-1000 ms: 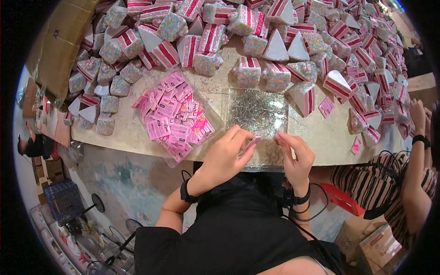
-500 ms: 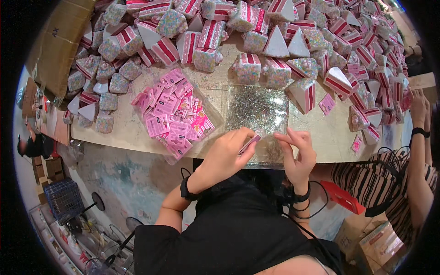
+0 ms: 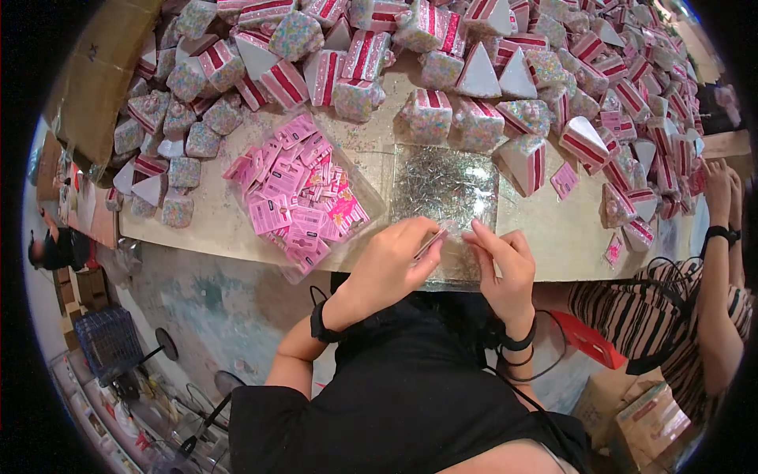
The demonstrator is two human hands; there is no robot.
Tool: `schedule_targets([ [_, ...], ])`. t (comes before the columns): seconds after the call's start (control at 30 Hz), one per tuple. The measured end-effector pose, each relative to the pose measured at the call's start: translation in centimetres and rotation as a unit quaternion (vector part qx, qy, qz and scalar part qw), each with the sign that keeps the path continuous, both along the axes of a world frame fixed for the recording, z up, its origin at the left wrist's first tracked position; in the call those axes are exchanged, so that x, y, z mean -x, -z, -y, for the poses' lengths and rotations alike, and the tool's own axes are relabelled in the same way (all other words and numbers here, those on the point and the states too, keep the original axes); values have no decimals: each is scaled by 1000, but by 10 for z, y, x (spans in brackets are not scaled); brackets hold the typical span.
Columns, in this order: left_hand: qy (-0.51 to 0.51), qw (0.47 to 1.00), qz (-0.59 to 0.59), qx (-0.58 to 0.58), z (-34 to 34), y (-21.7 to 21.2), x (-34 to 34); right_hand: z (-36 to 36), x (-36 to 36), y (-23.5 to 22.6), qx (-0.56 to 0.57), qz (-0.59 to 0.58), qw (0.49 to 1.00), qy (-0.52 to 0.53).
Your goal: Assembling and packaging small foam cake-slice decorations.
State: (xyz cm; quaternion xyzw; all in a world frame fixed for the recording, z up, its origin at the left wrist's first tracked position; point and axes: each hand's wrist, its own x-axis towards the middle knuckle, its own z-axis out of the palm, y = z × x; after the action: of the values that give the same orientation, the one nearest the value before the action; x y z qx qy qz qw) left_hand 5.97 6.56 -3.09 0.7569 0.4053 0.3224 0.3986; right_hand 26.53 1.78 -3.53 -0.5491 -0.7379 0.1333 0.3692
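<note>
My left hand is closed on a small pink card tag, held nearly edge-on. Close beside it, the thumb and index finger of my right hand come together in a pinch; anything between them is too fine to make out. Under and beyond my hands lies a heap of thin clear plastic strands in a shallow clear tray. On the left, another clear tray holds a pile of pink printed card tags.
Toy cake slices with pink layers and sprinkle-like coating heap along the table's far side. Two loose pink tags lie at the right. A cardboard box stands far left. Another person's hands work at the right edge.
My right hand has shifted slightly left toward the tag, and its thumb and index finger have drawn closer together. My left hand keeps its hold on the card tag.
</note>
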Motion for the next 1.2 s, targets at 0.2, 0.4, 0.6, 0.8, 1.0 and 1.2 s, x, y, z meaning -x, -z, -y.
schedule_targets([
  [0.2, 1, 1000, 8, 10, 0, 1, 0, -1, 0, -6, 8, 20, 1000, 15],
  [0.4, -5, 1000, -7, 1, 1, 0, 0, 5, -1, -19, 17, -11, 1000, -20],
  [0.6, -8, 1000, -1, 10, 3, 1, 0, 7, -2, -24, 71, -79, 993, -58],
  [0.8, -3, 1000, 2, -10, 4, 3, 0, -1, -6, -15, 59, -63, 996, -37],
  [1.0, -24, 999, 13, -26, 6, 1, -2, 6, 0, -7, 115, -205, 972, 27],
  [1.2, -20, 999, 20, -26, 7, -1, -4, 6, 1, 3, 119, -284, 951, -2],
])
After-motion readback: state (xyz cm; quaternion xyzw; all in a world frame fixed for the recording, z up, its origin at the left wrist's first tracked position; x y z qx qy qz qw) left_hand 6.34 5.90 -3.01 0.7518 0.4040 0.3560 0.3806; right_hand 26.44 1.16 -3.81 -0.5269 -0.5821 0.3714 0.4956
